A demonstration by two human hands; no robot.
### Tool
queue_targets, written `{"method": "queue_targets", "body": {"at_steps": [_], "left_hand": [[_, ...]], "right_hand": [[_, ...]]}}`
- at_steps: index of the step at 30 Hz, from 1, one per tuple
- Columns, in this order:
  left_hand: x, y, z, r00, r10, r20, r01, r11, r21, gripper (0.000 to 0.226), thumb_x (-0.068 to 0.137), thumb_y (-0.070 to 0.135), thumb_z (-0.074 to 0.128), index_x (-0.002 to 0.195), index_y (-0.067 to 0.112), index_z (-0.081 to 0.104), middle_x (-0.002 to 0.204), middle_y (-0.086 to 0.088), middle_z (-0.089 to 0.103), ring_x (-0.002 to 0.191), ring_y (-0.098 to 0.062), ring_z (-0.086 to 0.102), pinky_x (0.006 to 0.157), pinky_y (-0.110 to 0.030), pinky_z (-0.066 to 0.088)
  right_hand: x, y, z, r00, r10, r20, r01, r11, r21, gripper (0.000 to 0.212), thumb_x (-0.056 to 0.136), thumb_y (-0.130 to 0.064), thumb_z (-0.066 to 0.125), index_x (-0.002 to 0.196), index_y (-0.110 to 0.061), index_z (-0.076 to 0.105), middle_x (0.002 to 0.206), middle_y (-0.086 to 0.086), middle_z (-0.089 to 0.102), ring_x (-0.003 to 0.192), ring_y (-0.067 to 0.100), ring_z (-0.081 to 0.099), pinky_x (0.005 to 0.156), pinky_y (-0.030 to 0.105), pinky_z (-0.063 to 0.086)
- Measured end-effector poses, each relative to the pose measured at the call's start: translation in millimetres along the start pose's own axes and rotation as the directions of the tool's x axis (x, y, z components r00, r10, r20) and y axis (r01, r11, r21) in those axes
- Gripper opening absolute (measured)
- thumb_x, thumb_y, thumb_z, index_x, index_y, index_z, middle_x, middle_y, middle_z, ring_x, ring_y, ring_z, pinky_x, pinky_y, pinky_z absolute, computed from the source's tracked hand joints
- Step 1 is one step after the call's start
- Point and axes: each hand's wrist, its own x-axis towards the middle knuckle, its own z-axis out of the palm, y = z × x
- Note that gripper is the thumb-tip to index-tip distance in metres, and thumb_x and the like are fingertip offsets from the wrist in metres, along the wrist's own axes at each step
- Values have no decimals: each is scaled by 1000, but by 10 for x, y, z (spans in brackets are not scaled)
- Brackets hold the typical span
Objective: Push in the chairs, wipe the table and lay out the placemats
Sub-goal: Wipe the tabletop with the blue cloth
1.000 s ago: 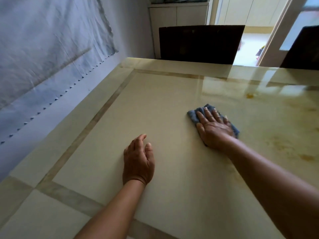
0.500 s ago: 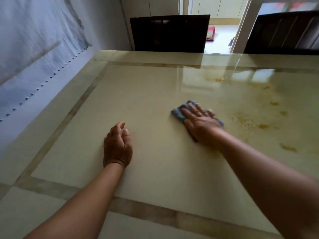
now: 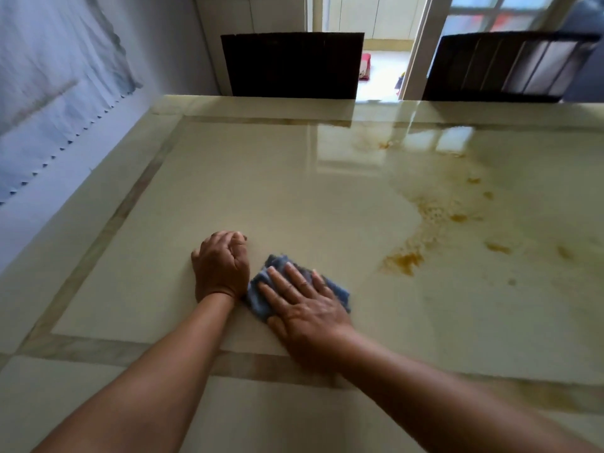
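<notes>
Glossy stone-look table (image 3: 228, 191), soft blue cloth (image 3: 261, 302)

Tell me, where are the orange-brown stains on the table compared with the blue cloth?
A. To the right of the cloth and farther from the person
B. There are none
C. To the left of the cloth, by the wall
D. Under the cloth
A: the stains spread over the table to the right of and beyond the cloth, which the right hand presses flat next to the left hand.
</notes>
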Motion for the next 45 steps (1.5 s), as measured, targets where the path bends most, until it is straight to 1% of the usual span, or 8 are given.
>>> {"method": "queue_targets", "body": {"at_steps": [4, 13, 19, 24, 29, 34, 40, 45], "left_hand": [[-48, -3, -46, 998, 43, 42, -44, 999, 32, 70, 80, 50, 13, 96, 12, 70, 112, -15, 66, 107, -36, 55, 95, -39, 34], [-462, 201, -161, 974, 14, 224, 0, 998, -62, 55, 87, 39, 24, 109, 8, 64, 121, -16, 61, 114, -32, 51, 99, -34, 33], [-1223, 470, -291, 973, 28, 229, 25, 974, -224, 67, 76, 48, 13, 102, 11, 63, 110, -14, 61, 105, -31, 51, 96, -33, 35], [-1585, 609, -312, 954, 32, 299, 23, 983, -181, 61, 79, 46, 15, 98, 15, 64, 106, -12, 62, 101, -34, 52, 92, -34, 32], [-1719, 472, -368, 957, 21, 290, 35, 982, -187, 61, 81, 45, 15, 97, 14, 64, 103, -12, 63, 100, -34, 52, 92, -34, 29], [-1676, 352, -394, 974, -83, 212, 129, 969, -210, 63, 78, 46, 14, 97, 12, 64, 103, -13, 63, 100, -34, 51, 92, -37, 33], [-1431, 619, -243, 980, -193, 49, 199, 942, -269, 51, 82, 38, 25, 88, 8, 65, 92, -17, 66, 90, -38, 57, 83, -32, 29], [-1176, 499, -314, 976, -210, -58, 189, 948, -257, 59, 80, 43, 21, 94, 6, 63, 99, -17, 63, 97, -35, 53, 87, -30, 30]], "right_hand": [[-187, 150, 6, 999, -36, 28, 36, 999, -16, 54, 99, -48, 20, 148, -41, -2, 149, -21, -18, 137, 3, -23, 117, 34, -13], [-680, 1035, -218, 764, 645, -33, -643, 764, 59, 56, 101, -41, 18, 150, -30, -7, 158, -6, -19, 146, 18, -15, 118, 42, -6], [-869, -63, 236, 965, 258, -38, -259, 965, -28, 60, 88, -58, -3, 142, -38, -19, 152, -9, -24, 138, 7, -33, 114, 32, -18], [-1241, -155, 345, 991, 100, 88, -80, 975, -209, 51, 98, -51, 6, 138, -37, 34, 137, -9, 54, 136, 18, 36, 110, 30, 9], [-1281, 295, -5, 969, 246, -4, -246, 967, -68, 54, 96, -56, 9, 141, -45, -17, 152, -12, -20, 146, 13, -10, 116, 29, -9], [-1044, 180, 17, 828, 560, -17, -557, 827, 72, 56, 101, -43, 16, 149, -32, -11, 156, -6, -24, 144, 16, -22, 116, 42, -12], [-864, -93, 243, 998, -54, -19, 49, 980, -193, 59, 83, -50, 38, 138, -30, 39, 144, -7, 44, 133, 20, 39, 109, 41, 14], [-54, 138, -15, 958, -274, 85, 281, 955, -97, 60, 91, -57, 19, 143, -42, -6, 149, -22, -16, 141, 10, -20, 117, 40, -12]]}}
